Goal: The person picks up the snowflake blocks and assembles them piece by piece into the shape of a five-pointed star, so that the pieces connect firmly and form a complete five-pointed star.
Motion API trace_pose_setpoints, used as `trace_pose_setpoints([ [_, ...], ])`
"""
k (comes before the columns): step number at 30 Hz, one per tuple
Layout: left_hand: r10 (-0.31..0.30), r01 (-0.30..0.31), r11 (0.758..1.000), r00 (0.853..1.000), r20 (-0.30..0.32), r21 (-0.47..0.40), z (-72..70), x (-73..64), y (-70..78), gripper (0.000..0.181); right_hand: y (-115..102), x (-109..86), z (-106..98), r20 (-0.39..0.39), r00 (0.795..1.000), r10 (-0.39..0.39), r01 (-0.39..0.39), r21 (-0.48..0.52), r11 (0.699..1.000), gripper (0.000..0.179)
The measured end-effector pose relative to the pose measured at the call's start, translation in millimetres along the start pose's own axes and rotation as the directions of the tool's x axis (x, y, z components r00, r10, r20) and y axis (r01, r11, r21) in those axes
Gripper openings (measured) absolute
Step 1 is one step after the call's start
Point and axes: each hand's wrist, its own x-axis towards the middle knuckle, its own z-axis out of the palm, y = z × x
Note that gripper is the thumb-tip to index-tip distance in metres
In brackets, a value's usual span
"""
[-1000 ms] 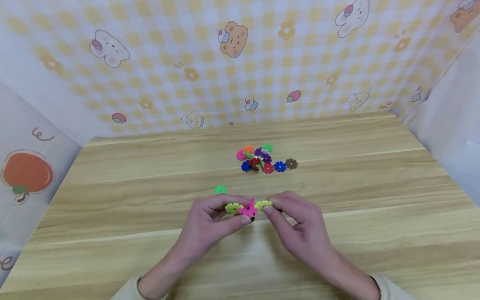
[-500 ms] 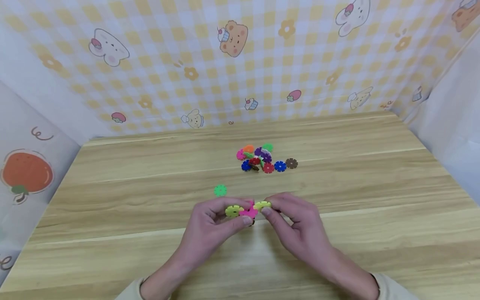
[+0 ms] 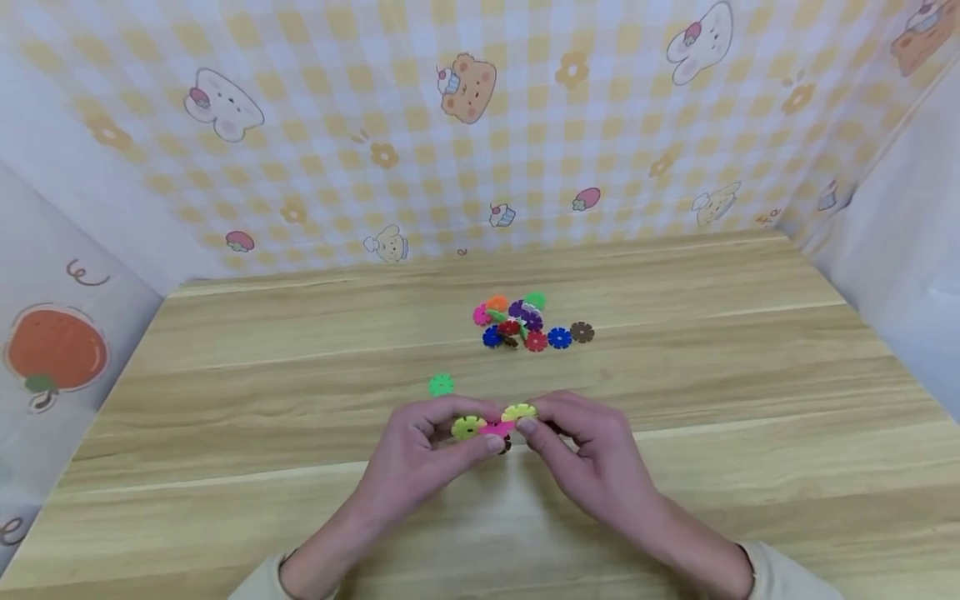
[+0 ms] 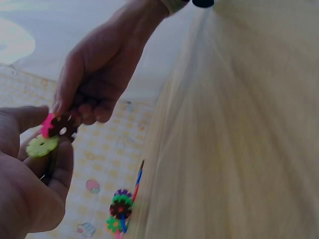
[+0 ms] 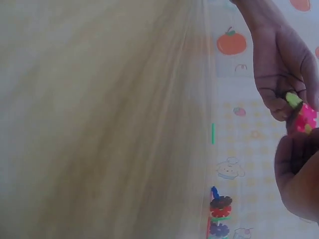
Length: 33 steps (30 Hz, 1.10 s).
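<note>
In the head view my left hand (image 3: 420, 446) pinches a pink notched snowflake disc (image 3: 495, 428) between thumb and index finger. A yellow-green disc (image 3: 467, 428) joins its left side, inside the curve of that hand. Below the pink one sits a brown disc (image 4: 63, 127), best seen in the left wrist view. My right hand (image 3: 588, 450) pinches a pale yellow disc (image 3: 518, 412) at the pink disc's right edge, the two overlapping there. Both hands are held close together, and the fingers partly cover the joined pieces.
A lone green disc (image 3: 441, 384) lies on the wooden table (image 3: 262, 375) just beyond the left hand. Farther back is a loose pile of coloured discs, with a red disc (image 3: 536, 341), a blue disc (image 3: 559, 337) and a brown one (image 3: 582, 332) at its right side. A patterned cloth backdrop (image 3: 322, 108) stands behind.
The right hand has shifted slightly left with the yellow disc, bringing it farther over the pink one. The pink disc has tipped flatter in the left hand's pinch. The pile is unchanged.
</note>
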Motion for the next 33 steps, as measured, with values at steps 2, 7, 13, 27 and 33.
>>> trace_pose_setpoints([
  [2, 0.015, -0.015, 0.998, 1.0, -0.005, 0.065, -1.0, 1.2, -0.4, 0.017, -0.3, 1.7, -0.1, 0.036, 0.999, 0.033, -0.034, 0.012, 0.999, 0.017],
  [7, 0.031, -0.027, 0.992, 0.999, -0.032, 0.121, -0.2, 0.8, -5.4, 0.02, -1.7, 5.6, 3.0, 0.11, 0.984, 0.137, -0.138, -0.004, 0.99, 0.014],
  [13, -0.093, 0.097, 0.994, 0.992, -0.08, 0.048, -1.2, 1.7, -6.5, 0.02, -3.8, 11.8, 3.8, 0.162, 0.927, 0.339, -0.344, 0.0, 0.939, 0.011],
  [27, -0.173, 0.185, 0.982, 0.962, -0.212, 0.038, -11.3, 7.5, -7.7, 0.016, 55.4, 59.9, -31.1, 0.035, 0.631, 0.775, -0.734, 0.348, 0.583, 0.043],
  [33, -0.218, 0.217, 0.976, 0.957, -0.191, -0.027, -12.5, 9.9, -11.1, 0.016, 80.6, 93.2, -38.4, 0.01, 0.586, 0.811, -0.796, 0.194, 0.573, 0.061],
])
